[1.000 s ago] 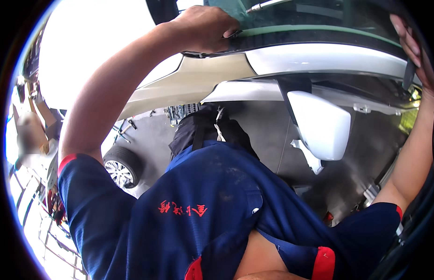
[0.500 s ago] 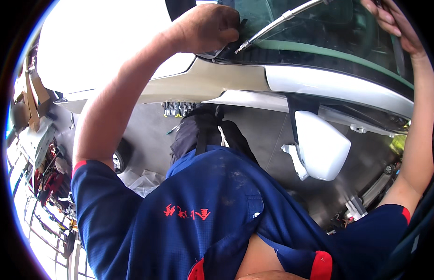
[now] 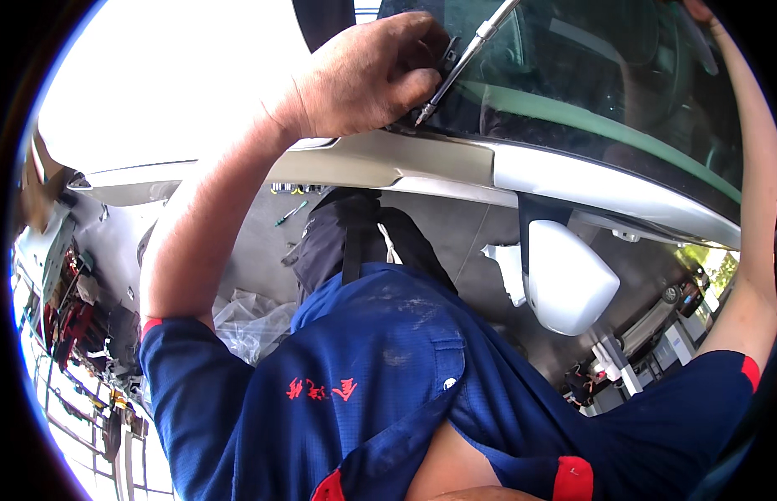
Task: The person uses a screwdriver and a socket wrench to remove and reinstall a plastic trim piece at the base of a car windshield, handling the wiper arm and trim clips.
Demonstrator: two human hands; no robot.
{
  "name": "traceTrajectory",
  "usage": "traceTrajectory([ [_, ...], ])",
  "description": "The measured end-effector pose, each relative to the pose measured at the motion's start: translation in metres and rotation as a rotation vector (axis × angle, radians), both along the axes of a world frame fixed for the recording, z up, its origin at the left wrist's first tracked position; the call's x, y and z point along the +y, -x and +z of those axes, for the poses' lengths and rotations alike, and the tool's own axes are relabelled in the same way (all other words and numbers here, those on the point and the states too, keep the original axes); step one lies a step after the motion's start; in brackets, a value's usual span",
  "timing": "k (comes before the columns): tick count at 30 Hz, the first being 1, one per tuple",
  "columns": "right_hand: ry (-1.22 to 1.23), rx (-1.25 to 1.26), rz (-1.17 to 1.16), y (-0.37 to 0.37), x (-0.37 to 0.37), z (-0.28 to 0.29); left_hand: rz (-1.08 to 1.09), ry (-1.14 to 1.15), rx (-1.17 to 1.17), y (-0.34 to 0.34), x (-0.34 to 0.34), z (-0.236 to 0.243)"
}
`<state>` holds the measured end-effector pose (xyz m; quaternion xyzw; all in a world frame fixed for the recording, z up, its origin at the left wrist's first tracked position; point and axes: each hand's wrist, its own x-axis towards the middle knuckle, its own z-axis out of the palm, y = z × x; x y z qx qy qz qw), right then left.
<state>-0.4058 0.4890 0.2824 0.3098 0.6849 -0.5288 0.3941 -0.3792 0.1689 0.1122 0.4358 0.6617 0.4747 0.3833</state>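
My left hand [image 3: 367,79] is closed at the lower corner of the windshield [image 3: 589,75], thumb and fingers curled together. A small dark piece [image 3: 451,52] shows at its fingertips; most of it is hidden by the fingers. Close beside the thumb, a slim silver rod [image 3: 476,50] with a stepped collar slants over the glass. Its narrow tip points down at the dark trim along the windshield's edge, and its upper end runs out of the picture. Only a sliver of my right hand [image 3: 699,12] shows at the top right, by the far side of the glass; its fingers are hidden.
The white hood [image 3: 171,92] spreads to the left. A beige fender panel [image 3: 422,157] crosses in front of me, and a white side mirror [image 3: 572,275] juts out at right. Clear plastic sheeting [image 3: 253,324] and a green-handled tool [image 3: 291,213] lie on the grey floor.
My left hand sits lower and slightly right in the picture. The rod is steeper, its tip lower and nearer the thumb. My right hand has moved up, mostly out of view.
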Motion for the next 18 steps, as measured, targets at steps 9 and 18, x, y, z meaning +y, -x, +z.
traceTrajectory([
  [9, -0.026, -0.055, 0.025, 0.018, 0.001, -0.018, -0.033, -0.066, 0.087, 0.006, -0.001, -0.011],
  [18, 0.003, -0.104, 0.054, 0.034, 0.006, -0.031, -0.040, -0.076, 0.108, 0.014, 0.000, -0.016],
])
